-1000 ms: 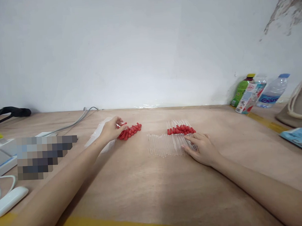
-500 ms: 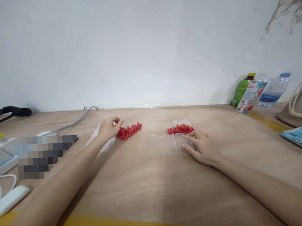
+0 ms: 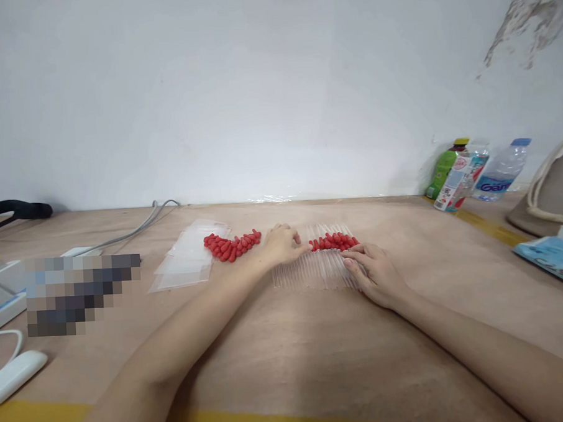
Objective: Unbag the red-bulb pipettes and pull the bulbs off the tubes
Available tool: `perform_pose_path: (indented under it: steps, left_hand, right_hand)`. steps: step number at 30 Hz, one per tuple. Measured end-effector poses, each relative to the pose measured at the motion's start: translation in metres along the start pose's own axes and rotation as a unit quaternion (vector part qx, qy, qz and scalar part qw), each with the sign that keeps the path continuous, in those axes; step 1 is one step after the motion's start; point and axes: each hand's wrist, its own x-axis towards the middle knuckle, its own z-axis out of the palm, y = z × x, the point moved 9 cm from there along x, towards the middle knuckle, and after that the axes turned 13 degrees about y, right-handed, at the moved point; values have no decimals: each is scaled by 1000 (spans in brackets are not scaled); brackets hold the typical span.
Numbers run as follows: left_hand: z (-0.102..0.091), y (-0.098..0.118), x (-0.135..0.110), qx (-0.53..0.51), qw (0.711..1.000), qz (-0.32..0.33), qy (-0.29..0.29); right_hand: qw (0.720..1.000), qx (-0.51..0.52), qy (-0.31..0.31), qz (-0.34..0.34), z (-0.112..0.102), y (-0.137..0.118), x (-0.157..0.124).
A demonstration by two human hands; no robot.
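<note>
My left hand [image 3: 285,244] is over the left end of the clear thin tubes [image 3: 296,271], its fingers curled and its thumb pointing at the red bulbs on the right. Whatever it may hold is hidden. At the right end of the tube row, my right hand [image 3: 377,274] has its thumb and forefinger close together on a tube. Just behind that row lies the right-hand group of red rubber bulbs [image 3: 336,240], with more clear tubes [image 3: 331,228] extending from them toward the wall. A second heap of red bulbs [image 3: 231,247] lies left of my left hand.
Clear plastic bags [image 3: 183,256] lie flat beside the left heap. Farther left are a grey cable [image 3: 137,233], a blurred-out flat object [image 3: 82,294] and a white device [image 3: 18,375]. Bottles [image 3: 461,175], a blue packet [image 3: 549,258] and a beige bag [image 3: 545,199] stand at right.
My left hand has moved right from the left red heap to the tubes, uncovering the plastic bags. My right hand stays by the tube row, its thumb and forefinger now closer together.
</note>
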Motion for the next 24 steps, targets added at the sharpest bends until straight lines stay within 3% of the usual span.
perform_pose_path:
  steps: [6,11,14,19,24]
  left_hand:
    - [31,1,14,-31,996,-60,-64]
    - [35,-11,13,-49,989,-123,-67]
    - [22,-15,7,-54,989,-135,-37]
    - [-21,-15,-21,-57,994,-88,24]
    - [-54,-2,-71,-41,994,85,61]
  right_hand:
    - [1000,6,8,5,-3,-3,1]
    - [1000,14,9,13,-3,-2,1]
    - [1000,19,24,8,-5,-2,0]
    - [997,26,74,-11,-14,-8,1]
    - [993,31,105,-47,-23,-32,5]
